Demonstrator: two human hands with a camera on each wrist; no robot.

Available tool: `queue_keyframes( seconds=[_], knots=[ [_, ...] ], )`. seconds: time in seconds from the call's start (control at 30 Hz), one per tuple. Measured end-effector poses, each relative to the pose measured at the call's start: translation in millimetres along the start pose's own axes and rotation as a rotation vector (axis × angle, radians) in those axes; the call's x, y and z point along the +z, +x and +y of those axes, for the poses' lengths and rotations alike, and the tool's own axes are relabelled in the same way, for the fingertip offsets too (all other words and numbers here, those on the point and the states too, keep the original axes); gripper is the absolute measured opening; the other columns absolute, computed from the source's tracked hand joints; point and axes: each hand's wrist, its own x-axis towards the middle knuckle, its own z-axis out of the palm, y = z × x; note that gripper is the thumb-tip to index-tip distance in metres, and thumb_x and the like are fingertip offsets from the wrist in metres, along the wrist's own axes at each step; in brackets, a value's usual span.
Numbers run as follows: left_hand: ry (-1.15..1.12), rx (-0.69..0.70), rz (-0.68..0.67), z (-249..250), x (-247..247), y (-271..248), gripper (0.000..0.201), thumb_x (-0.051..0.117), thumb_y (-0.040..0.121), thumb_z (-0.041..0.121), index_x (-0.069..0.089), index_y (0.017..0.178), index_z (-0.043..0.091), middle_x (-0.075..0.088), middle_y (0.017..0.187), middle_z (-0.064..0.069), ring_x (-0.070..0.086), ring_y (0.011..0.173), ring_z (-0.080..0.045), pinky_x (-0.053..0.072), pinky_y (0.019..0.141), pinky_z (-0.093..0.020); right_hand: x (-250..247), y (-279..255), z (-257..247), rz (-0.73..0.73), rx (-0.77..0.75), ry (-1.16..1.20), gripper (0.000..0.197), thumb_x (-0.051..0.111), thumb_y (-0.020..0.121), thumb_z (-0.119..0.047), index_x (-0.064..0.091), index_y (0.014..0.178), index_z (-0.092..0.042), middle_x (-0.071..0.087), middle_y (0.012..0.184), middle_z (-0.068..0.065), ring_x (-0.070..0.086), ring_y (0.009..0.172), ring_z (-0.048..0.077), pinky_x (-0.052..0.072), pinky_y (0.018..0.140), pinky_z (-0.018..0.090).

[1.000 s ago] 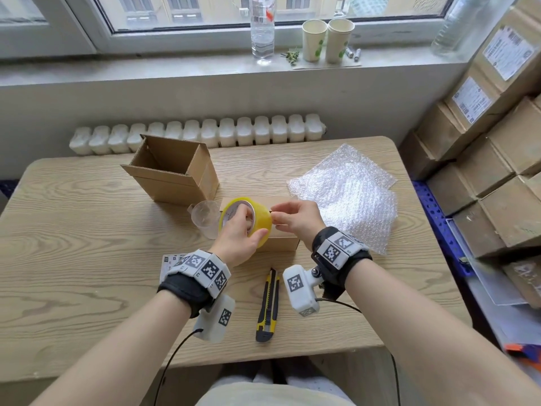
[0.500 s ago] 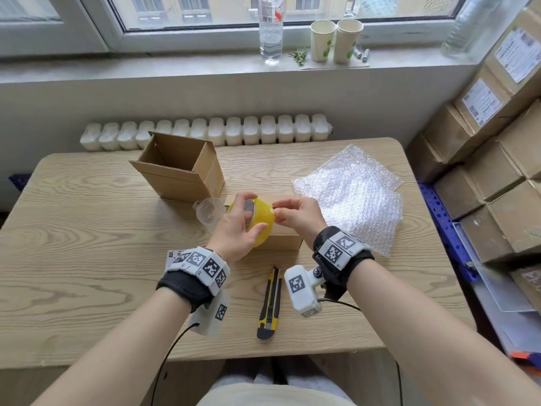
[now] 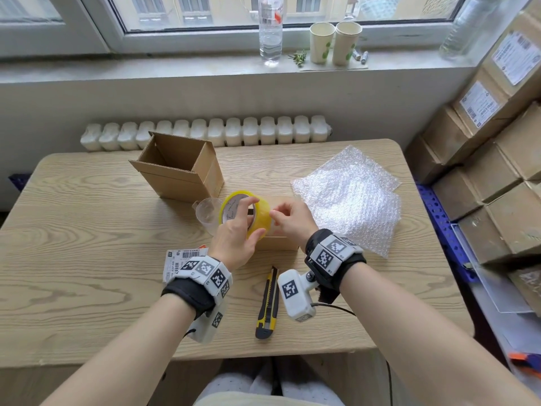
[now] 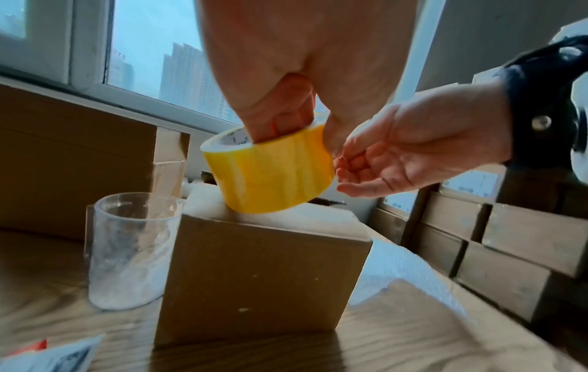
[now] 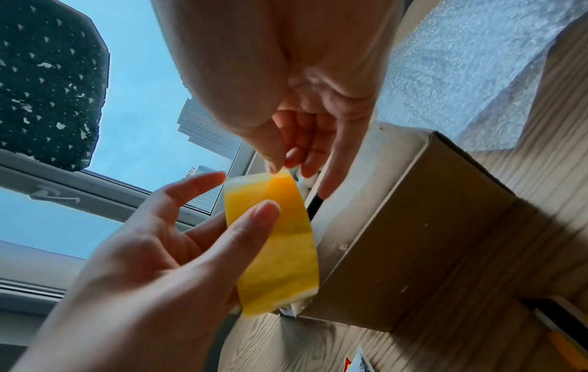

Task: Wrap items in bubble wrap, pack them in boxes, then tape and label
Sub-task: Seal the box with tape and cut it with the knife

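My left hand (image 3: 243,225) holds a yellow tape roll (image 3: 260,219) with fingers through its core and the thumb on the outer face. The fingertips of my right hand (image 3: 278,215) pinch at the roll's right edge. In the right wrist view, thumb and forefinger meet on the tape roll (image 5: 277,239) at its top rim. Both hands hover just over a small cardboard box (image 3: 279,244). In the left wrist view, white bubble wrap shows in the top of the small box (image 4: 261,276), under the tape roll (image 4: 270,173).
A clear glass (image 3: 206,213) stands against the small box's left side. An open cardboard box (image 3: 178,171) sits behind, bubble wrap sheets (image 3: 351,200) lie to the right. A yellow utility knife (image 3: 268,303) and printed labels (image 3: 181,259) lie near me. Stacked cartons (image 3: 497,171) line the right.
My left hand has turned the roll, and its fingers now reach through the core. My right fingertips stay at the roll's right edge. Both hands remain over the small box.
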Motion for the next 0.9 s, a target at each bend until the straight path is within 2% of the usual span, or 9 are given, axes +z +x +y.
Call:
queue_keyframes(
  seconds=[0.07, 0.2, 0.3, 0.43, 0.6, 0.67, 0.73, 0.8, 0.9],
  knots=[
    [-0.003, -0.047, -0.005, -0.6, -4.3, 4.4, 0.055, 0.065, 0.086, 0.022, 0.034, 0.131, 0.027, 0.066, 0.098, 0.008, 0.066, 0.087, -0.029, 0.05, 0.079, -0.041, 3.7, -0.7, -3.4, 0.005, -0.012, 0.001, 0.02, 0.056, 0.092, -0.011, 0.054, 0.073, -0.018, 0.055, 0.07, -0.001, 0.056, 0.073, 0.017, 0.054, 0.082, 0.045],
    [-0.032, -0.078, -0.064, 2.4, -16.5, 16.6, 0.052, 0.064, 0.087, 0.024, 0.037, 0.131, 0.027, 0.068, 0.107, 0.002, 0.064, 0.09, -0.02, 0.044, 0.079, -0.028, 2.7, -4.7, -9.6, 0.103, -0.1, -0.014, 0.007, 0.055, 0.093, -0.011, 0.055, 0.086, -0.012, 0.058, 0.095, 0.009, 0.056, 0.092, 0.022, 0.048, 0.087, 0.035],
    [-0.072, -0.073, -0.112, 1.5, -20.3, 26.8, 0.045, 0.065, 0.087, 0.024, 0.042, 0.124, 0.033, 0.067, 0.108, 0.0, 0.063, 0.092, -0.016, 0.051, 0.083, -0.032, -0.2, -7.4, -10.6, 0.114, -0.087, 0.125, 0.008, 0.058, 0.091, -0.007, 0.057, 0.083, -0.01, 0.062, 0.087, 0.011, 0.062, 0.088, 0.028, 0.053, 0.086, 0.04],
    [0.023, -0.012, -0.195, -1.4, -23.0, 34.2, 0.034, 0.064, 0.086, 0.029, 0.045, 0.114, 0.038, 0.066, 0.096, 0.005, 0.061, 0.093, -0.019, 0.052, 0.081, -0.039, -2.2, -7.8, -8.9, 0.134, -0.024, 0.16, 0.015, 0.071, 0.08, -0.002, 0.059, 0.08, -0.011, 0.061, 0.078, 0.005, 0.061, 0.079, 0.021, 0.054, 0.086, 0.045],
    [0.073, 0.024, -0.248, -2.0, -25.4, 38.8, 0.047, 0.065, 0.085, 0.028, 0.035, 0.121, 0.029, 0.07, 0.09, 0.003, 0.059, 0.082, -0.019, 0.049, 0.079, -0.039, -5.3, -9.0, -9.9, 0.116, 0.106, 0.351, 0.048, 0.07, 0.079, 0.004, 0.043, 0.118, 0.0, 0.056, 0.082, 0.009, 0.062, 0.07, 0.019, 0.058, 0.072, 0.027],
    [0.069, 0.036, -0.276, -4.5, -25.1, 39.3, 0.053, 0.065, 0.085, 0.027, 0.031, 0.125, 0.025, 0.072, 0.085, 0.003, 0.06, 0.082, -0.018, 0.048, 0.08, -0.04, -6.2, -8.7, -10.0, 0.064, 0.115, 0.295, 0.036, 0.068, 0.082, 0.002, 0.054, 0.113, 0.014, 0.06, 0.079, 0.011, 0.062, 0.069, 0.018, 0.056, 0.068, 0.022],
    [0.061, 0.049, -0.291, -5.5, -25.3, 39.6, 0.054, 0.065, 0.085, 0.028, 0.031, 0.126, 0.023, 0.071, 0.081, 0.004, 0.059, 0.084, -0.017, 0.047, 0.081, -0.038, -7.1, -9.5, -11.0, 0.049, 0.111, 0.261, 0.024, 0.066, 0.083, 0.001, 0.061, 0.101, 0.016, 0.061, 0.075, 0.011, 0.061, 0.069, 0.017, 0.056, 0.067, 0.021],
    [0.053, 0.043, -0.297, -5.0, -28.2, 40.4, 0.055, 0.065, 0.086, 0.03, 0.032, 0.13, 0.025, 0.069, 0.08, 0.007, 0.058, 0.088, -0.016, 0.046, 0.082, -0.036, -7.4, -10.3, -11.8, 0.036, 0.107, 0.259, 0.004, 0.065, 0.085, 0.0, 0.064, 0.086, 0.003, 0.061, 0.075, 0.009, 0.062, 0.071, 0.016, 0.056, 0.067, 0.023],
    [0.072, 0.059, -0.336, -3.8, -31.7, 43.4, 0.06, 0.063, 0.087, 0.032, 0.031, 0.137, 0.035, 0.065, 0.084, 0.007, 0.06, 0.086, -0.016, 0.049, 0.083, -0.036, -6.1, -10.4, -11.6, 0.053, 0.068, 0.231, 0.012, 0.063, 0.088, -0.005, 0.06, 0.078, -0.011, 0.06, 0.079, 0.006, 0.062, 0.075, 0.015, 0.056, 0.069, 0.027]
  ],
)
